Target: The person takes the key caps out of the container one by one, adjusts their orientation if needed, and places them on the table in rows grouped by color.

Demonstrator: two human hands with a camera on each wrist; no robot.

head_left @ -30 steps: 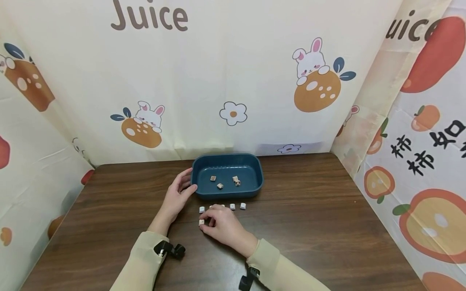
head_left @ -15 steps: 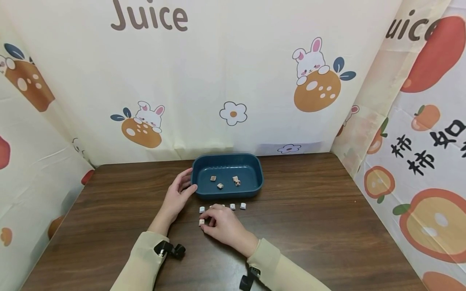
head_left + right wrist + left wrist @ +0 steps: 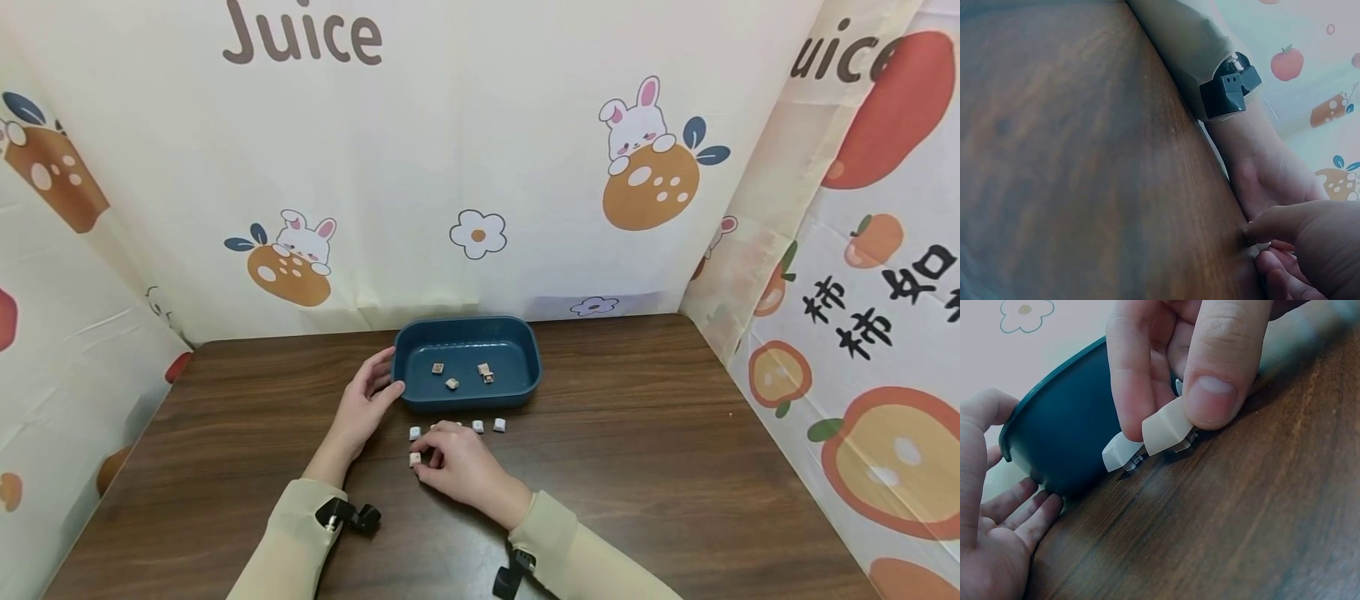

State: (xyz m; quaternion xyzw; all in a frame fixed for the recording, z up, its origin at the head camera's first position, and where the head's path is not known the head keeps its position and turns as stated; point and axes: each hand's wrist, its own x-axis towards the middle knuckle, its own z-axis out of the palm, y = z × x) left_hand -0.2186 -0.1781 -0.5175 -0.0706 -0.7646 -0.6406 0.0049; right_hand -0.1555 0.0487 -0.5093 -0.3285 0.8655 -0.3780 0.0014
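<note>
My right hand [image 3: 463,464] pinches a cream keycap [image 3: 1165,430] between thumb and index finger, low over the wooden table. Just behind it is a white keycap [image 3: 1119,452] at the left end of a row. Further right in that row are another white keycap [image 3: 477,426] and an end keycap [image 3: 499,425]; my fingers partly hide the middle. My left hand [image 3: 365,406] rests against the left side of a dark blue tray [image 3: 468,403], thumb near the rim and fingers extended. Several small keycaps lie loose in the tray, one square one [image 3: 438,367] towards its left.
The tray stands at the back of the brown wooden table [image 3: 637,467], close to a printed cloth backdrop [image 3: 405,167]. Cloth also hangs on both sides. A black wrist camera [image 3: 348,516] sits on the left sleeve, another [image 3: 513,573] on the right.
The head view has shifted very slightly. Both hands, the tray and the keycaps otherwise stay where they were, and the right hand keeps its pinch.
</note>
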